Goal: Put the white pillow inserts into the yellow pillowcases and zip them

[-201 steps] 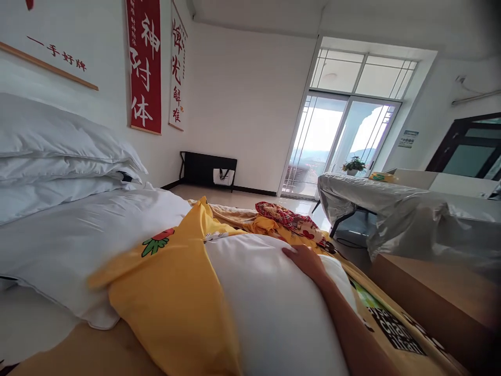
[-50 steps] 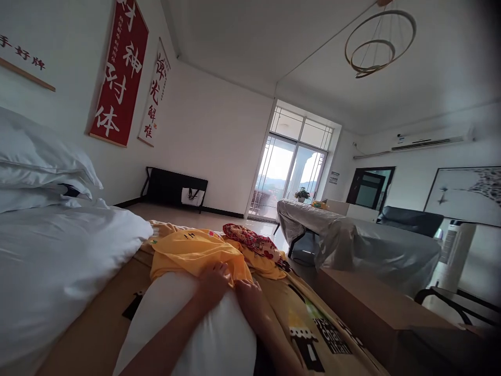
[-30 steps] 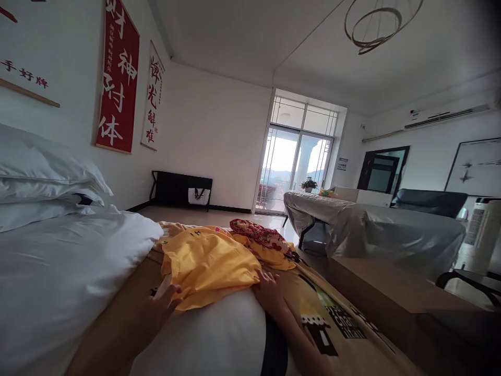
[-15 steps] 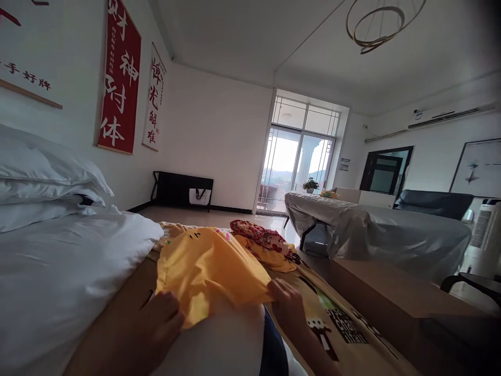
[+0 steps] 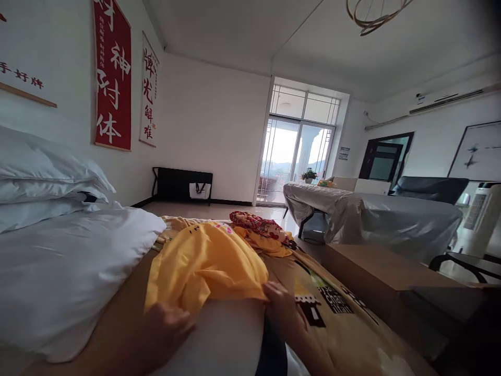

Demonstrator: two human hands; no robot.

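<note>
Yellow pillowcase point(image 5: 207, 263) drawn farther down over white pillow point(image 5: 219, 334) than half a second earlier, left hand point(image 5: 166, 326) and right hand point(image 5: 279, 308) each pinching its open hem on either side, red patterned cloth point(image 5: 260, 224) beyond pillow, covering well along.

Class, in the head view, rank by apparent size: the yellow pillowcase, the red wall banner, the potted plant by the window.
1. yellow pillowcase, though nearness to the camera enlarges it
2. red wall banner
3. potted plant, far off and smallest
</note>
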